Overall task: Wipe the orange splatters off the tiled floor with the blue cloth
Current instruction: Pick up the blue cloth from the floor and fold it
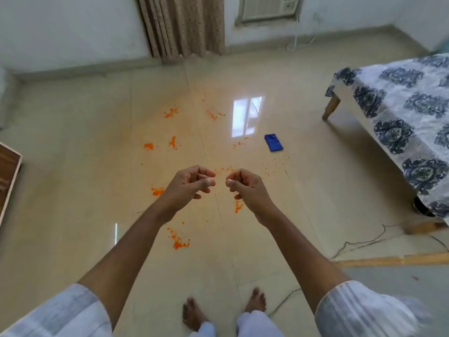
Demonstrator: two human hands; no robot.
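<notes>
the folded blue rectangular cloth (273, 142) lies on the glossy beige tiled floor (267, 239) ahead-right of the loosely curled, empty right hand (245, 188), nearer it than the empty left hand (188, 184)

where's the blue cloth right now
In the head view, the blue cloth lies folded on the tiled floor, right of the orange splatters, toward the bed.

Tiled floor (279, 234) glossy, smooth, cream, mirrors window light. Blue cloth (273, 142) folded fabric, slight sheen. Orange splatters (173, 142) wet-looking. Bed leg (331, 107) wood. Bedsheet (398, 110) printed cloth, matt. Curtain (182, 25) textured fabric.
</notes>
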